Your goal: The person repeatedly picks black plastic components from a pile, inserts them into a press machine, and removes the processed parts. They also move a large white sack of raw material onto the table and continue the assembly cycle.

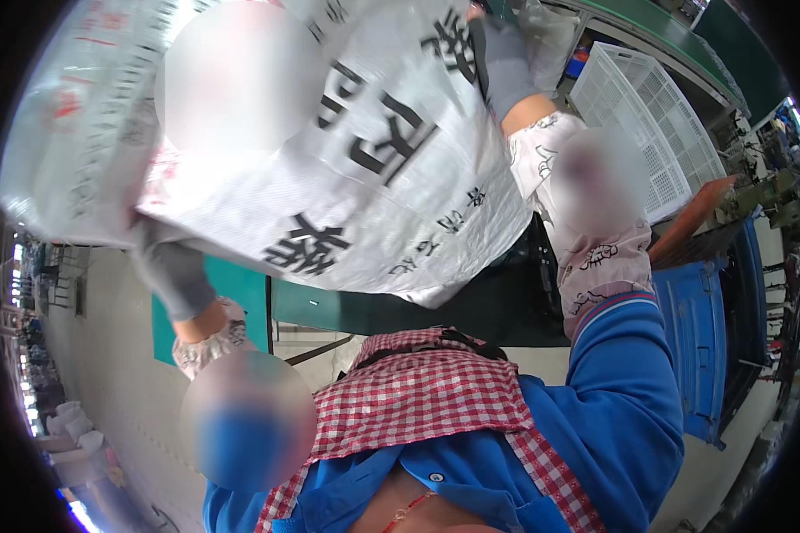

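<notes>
A large white woven sack (pixel 364 213) with dark printing spreads across the upper middle in front of me. Grey covers are on both my hands. My left hand (pixel 176 271) grips the sack's lower left edge, its fingers partly hidden by the material. At the far right edge, my right hand (pixel 504 60) holds the sack, with a bare fingertip showing at the top. The sack hangs raised above a dark green worktable (pixel 418 311), hiding most of it. More whitish, shiny sacking (pixel 71 160) lies along the left side; whether it joins the held sack I cannot tell.
To the right stands a white perforated plastic crate (pixel 649 124), with a blue metal cabinet or bin (pixel 698 346) nearer me. A brown board (pixel 693 218) sticks out between them. Pale floor (pixel 120 355) runs along the left, with white containers (pixel 76 426) farther down.
</notes>
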